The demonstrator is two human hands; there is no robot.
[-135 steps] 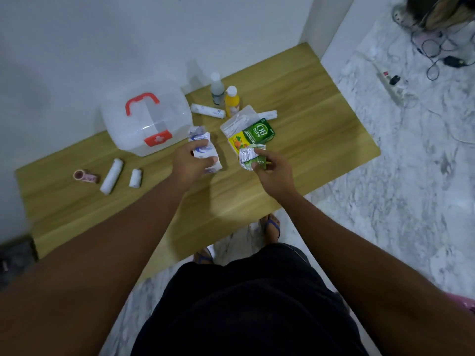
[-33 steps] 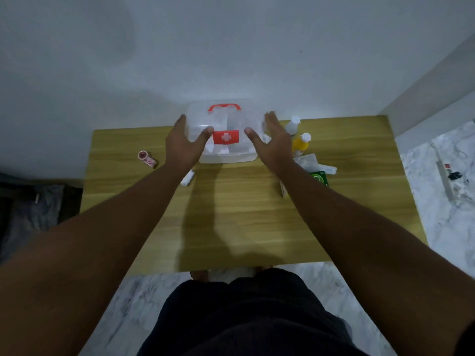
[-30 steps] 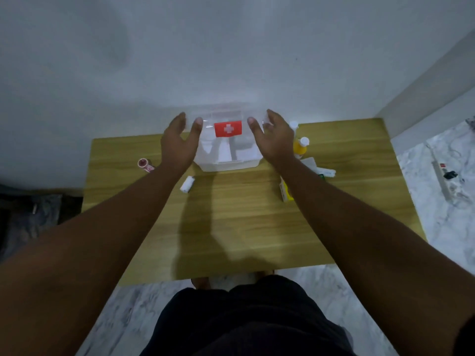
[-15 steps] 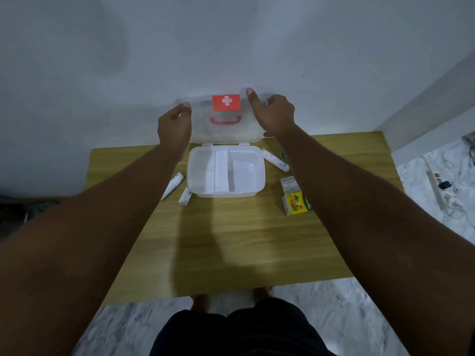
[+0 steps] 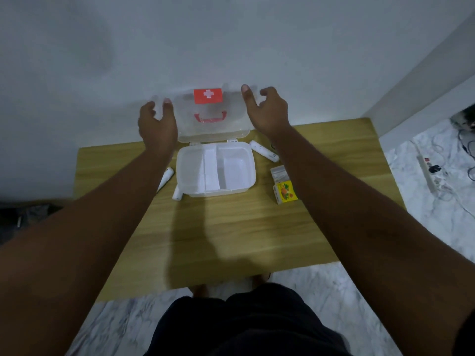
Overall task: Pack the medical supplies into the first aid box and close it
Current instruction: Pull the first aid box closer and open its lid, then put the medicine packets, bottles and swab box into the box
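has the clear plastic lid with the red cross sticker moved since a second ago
Yes. The clear plastic lid swung up and back from the white box base, now standing open toward the wall.

Red-handled clear lid (image 5: pixel 213 124), white-crossed red label (image 5: pixel 208 95)

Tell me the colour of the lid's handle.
Red, on the clear lid, handle; head view.

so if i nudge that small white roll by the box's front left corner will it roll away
Probably. The small white roll looks cylindrical and lies on its side on the smooth wooden table, so a sideways nudge should roll it. It looks light, likely soft gauze, so unlikely to break.
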